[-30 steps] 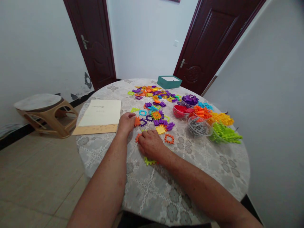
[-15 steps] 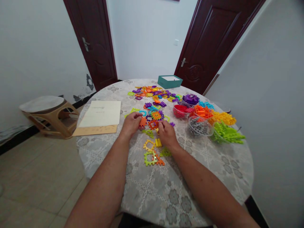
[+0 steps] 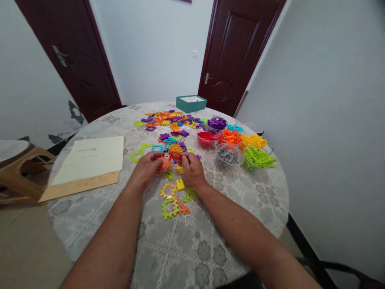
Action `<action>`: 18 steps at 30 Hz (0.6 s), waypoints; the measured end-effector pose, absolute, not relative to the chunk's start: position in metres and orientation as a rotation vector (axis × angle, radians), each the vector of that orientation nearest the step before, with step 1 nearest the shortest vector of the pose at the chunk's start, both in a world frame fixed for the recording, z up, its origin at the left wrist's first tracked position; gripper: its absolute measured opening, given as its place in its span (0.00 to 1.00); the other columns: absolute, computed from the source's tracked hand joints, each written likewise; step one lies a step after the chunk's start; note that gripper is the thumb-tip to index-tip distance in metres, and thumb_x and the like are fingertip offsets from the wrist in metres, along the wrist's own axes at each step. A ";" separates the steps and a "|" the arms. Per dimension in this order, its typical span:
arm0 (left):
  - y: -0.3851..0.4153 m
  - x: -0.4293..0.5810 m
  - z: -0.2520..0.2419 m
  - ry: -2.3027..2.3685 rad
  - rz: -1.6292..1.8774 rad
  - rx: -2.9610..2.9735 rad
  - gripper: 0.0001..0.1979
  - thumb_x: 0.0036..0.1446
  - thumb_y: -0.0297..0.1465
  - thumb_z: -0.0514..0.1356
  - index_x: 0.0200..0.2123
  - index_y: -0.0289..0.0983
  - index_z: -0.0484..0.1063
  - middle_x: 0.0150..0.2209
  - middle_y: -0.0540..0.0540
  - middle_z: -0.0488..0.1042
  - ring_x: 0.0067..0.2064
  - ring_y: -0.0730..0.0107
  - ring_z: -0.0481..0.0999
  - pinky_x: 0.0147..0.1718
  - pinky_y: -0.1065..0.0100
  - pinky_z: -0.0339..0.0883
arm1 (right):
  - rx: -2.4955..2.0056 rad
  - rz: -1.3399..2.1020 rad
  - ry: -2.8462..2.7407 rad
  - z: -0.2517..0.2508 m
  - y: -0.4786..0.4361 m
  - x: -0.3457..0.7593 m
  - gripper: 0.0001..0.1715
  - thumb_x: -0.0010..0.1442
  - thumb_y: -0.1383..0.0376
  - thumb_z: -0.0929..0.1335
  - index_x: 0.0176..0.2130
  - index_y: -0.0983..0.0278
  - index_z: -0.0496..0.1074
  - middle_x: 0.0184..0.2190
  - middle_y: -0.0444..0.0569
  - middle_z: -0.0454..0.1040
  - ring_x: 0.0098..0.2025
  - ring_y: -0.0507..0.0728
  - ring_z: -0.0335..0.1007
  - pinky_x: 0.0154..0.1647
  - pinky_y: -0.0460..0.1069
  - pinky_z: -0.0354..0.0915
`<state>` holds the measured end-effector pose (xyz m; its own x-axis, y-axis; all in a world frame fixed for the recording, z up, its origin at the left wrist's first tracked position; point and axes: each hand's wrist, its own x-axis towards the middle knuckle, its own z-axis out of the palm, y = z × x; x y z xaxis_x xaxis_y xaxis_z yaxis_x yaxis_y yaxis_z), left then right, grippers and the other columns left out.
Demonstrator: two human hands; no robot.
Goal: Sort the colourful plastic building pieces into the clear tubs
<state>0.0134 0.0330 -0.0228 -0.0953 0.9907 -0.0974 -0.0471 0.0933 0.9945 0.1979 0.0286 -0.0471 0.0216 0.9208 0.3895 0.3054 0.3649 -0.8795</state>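
My left hand [image 3: 146,168] is closed, its thumb and fingers pinching a flat orange square building piece [image 3: 165,162] with notched edges. Opposite it, my right hand [image 3: 193,171] pinches the edge of an orange-red square frame piece [image 3: 177,156], partly hidden by the fingertips. Just beyond the hands are a small pile of purple and blue pieces [image 3: 170,141] and a light-blue frame piece [image 3: 157,148]. Nearer to me lie a yellow square frame [image 3: 168,190], a yellow ribbed piece [image 3: 180,184], a lime-green square frame [image 3: 170,208] and an orange piece [image 3: 184,209].
Clear bowls to the right hold red pieces [image 3: 206,139], grey pieces [image 3: 227,155] and lime-green pieces [image 3: 259,157]. A mixed heap [image 3: 168,119] spreads farther back, before a green box [image 3: 191,104]. Paper sheets [image 3: 93,158] on a brown folder lie at left.
The view has swung to the right, so everything sits farther left in the picture. My left hand has drawn the orange square slightly nearer me; both hands keep their pinch.
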 end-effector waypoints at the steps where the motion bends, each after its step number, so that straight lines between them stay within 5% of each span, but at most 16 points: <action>1: 0.034 0.013 -0.023 1.277 1.226 1.041 0.19 0.46 0.27 0.66 0.45 0.38 0.77 0.46 0.43 0.81 0.41 0.64 0.80 0.35 0.65 0.81 | -1.147 0.594 -1.595 -0.046 0.028 0.199 0.14 0.73 0.60 0.61 0.48 0.61 0.74 0.43 0.50 0.80 0.46 0.56 0.77 0.49 0.51 0.71; 8: 0.034 0.013 -0.021 1.144 1.252 0.958 0.20 0.44 0.27 0.69 0.44 0.37 0.77 0.45 0.42 0.83 0.39 0.65 0.82 0.35 0.66 0.81 | -1.098 0.350 -1.893 -0.046 0.024 0.199 0.10 0.69 0.69 0.65 0.46 0.62 0.76 0.50 0.54 0.76 0.57 0.57 0.71 0.60 0.53 0.66; 18: 0.023 0.024 -0.013 1.104 1.311 1.023 0.28 0.45 0.29 0.67 0.53 0.38 0.72 0.47 0.44 0.80 0.43 0.63 0.82 0.40 0.62 0.80 | -1.100 0.421 -1.784 -0.044 0.019 0.200 0.10 0.64 0.70 0.66 0.43 0.63 0.76 0.49 0.55 0.72 0.54 0.59 0.71 0.55 0.53 0.71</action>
<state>0.0238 0.0233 -0.0132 -0.0418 0.9987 -0.0281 -0.1979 0.0192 0.9800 0.1997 0.0191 -0.0441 -0.1305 0.8259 0.5486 0.4939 0.5339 -0.6863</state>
